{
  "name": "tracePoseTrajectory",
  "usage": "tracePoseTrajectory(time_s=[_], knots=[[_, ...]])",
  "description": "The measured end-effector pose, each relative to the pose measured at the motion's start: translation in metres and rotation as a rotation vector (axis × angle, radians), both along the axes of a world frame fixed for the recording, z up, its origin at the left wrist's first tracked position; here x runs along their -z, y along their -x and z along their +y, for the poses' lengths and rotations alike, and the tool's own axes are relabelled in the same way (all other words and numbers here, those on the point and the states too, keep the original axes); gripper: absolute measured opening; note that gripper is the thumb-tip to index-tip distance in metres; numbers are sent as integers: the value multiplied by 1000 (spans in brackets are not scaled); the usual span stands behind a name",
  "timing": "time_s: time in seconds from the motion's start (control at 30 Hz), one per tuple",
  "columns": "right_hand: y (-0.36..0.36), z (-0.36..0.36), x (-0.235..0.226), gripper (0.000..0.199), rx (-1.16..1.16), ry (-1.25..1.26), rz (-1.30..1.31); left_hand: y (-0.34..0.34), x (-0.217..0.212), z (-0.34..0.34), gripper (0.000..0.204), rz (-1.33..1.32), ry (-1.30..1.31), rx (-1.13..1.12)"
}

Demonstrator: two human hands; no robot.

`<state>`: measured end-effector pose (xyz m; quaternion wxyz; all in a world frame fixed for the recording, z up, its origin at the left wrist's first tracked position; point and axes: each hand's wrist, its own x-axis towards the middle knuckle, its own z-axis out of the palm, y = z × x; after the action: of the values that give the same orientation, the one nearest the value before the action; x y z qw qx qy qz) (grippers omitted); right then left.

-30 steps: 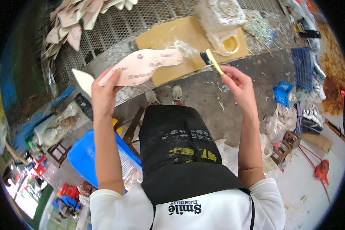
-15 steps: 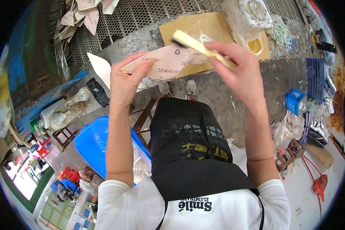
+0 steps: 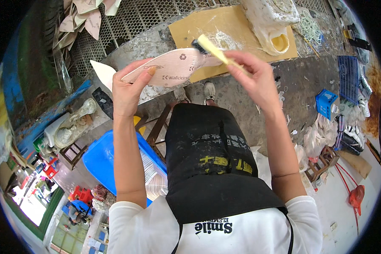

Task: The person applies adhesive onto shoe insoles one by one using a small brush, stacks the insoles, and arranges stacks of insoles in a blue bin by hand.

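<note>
Head view: left hand grips a pink insole; right hand clasps a brush, bristles on it; blue bin holds pale insoles, partly hidden; white tub contents unclear.

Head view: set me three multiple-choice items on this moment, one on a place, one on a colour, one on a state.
1. Where does the brush's dark head rest?
A. On the insole
B. In the blue tub
C. On the floor

2. What colour is the tub below the left forearm?
A. Red
B. Blue
C. Green

3. How is the insole held?
A. Flat on the cardboard
B. Up in the left hand
C. Hanging from a hook

Answers: 1 A, the brush in the right hand meets the insole. 2 B, the tub is blue. 3 B, the left hand has it in its grip above the cardboard.
</note>
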<state>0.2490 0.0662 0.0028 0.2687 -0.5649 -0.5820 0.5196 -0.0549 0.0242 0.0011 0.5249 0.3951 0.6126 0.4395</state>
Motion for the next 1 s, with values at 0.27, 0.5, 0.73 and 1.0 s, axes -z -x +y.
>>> tracePoseTrajectory(time_s=[0.27, 0.5, 0.73, 1.0], knots=[[-27, -15, 32, 29, 198, -141, -364, -37, 3, -19, 31, -476, 216, -359], [16, -77, -3, 33, -141, -374, -103, -73, 11, -52, 34, -779, 295, -581], [0, -59, 48, 31, 213, -260, -281, -76, 24, -72, 28, -858, 302, -612], [-18, -54, 77, 28, 227, -285, -262, -72, 33, -83, 26, -935, 302, -635]])
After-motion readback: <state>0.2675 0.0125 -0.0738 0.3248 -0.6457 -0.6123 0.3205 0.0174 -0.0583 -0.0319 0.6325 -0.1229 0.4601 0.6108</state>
